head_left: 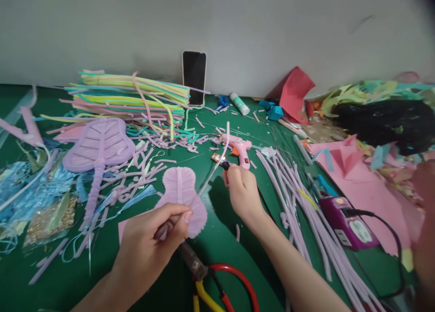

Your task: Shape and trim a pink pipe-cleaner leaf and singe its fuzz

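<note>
My left hand [159, 235] pinches a lavender pipe-cleaner panel [178, 185] shaped like a gourd, with a stem down its middle. A loose lavender pipe cleaner [217, 165] runs from the panel's right side up past my right hand [243, 187]. That hand is closed on a small black corded tool [225, 165]; its shiny, bright end lies close to the loose strand, and whether they touch I cannot tell. A pink glue gun [240, 150] lies just beyond. Below the panel are pliers-like cutters [197, 264] with red and yellow handles.
A finished-looking lavender fan [100, 144] lies left, among cut pieces and blue tassels [22, 180]. Pipe-cleaner bundles [132, 94] and a phone [194, 79] are at the back wall. Lavender stems [299, 203], a purple box [348, 223] with a cable, and pink sheets [360, 180] lie right.
</note>
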{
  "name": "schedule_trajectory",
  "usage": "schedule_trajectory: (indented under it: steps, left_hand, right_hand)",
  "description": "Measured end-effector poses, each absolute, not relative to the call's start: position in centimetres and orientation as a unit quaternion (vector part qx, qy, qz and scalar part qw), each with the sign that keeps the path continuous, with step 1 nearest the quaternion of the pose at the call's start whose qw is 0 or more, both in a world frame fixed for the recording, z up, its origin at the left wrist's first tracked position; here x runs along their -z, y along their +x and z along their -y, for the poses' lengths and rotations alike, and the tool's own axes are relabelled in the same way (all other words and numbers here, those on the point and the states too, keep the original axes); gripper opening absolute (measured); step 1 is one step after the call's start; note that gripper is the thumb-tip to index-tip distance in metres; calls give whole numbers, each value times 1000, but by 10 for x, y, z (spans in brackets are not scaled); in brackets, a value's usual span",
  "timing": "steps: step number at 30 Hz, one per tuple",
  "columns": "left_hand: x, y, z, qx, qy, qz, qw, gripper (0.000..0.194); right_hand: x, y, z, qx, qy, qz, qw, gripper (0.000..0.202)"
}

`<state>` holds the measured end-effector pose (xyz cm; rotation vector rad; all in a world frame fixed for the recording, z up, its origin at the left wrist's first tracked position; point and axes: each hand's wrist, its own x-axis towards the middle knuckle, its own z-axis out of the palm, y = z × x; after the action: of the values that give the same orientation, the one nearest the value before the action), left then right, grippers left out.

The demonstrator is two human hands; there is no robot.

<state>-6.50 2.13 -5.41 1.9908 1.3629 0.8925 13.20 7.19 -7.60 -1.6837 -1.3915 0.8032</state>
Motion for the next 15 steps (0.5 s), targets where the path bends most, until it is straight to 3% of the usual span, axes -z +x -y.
schedule_trajectory:
  steps: [15]
  left_hand:
    - [54,-61,-18,-350,715,-526,300,18]
  right_hand:
    - [75,140,-78,-299,-688,529,397,36]
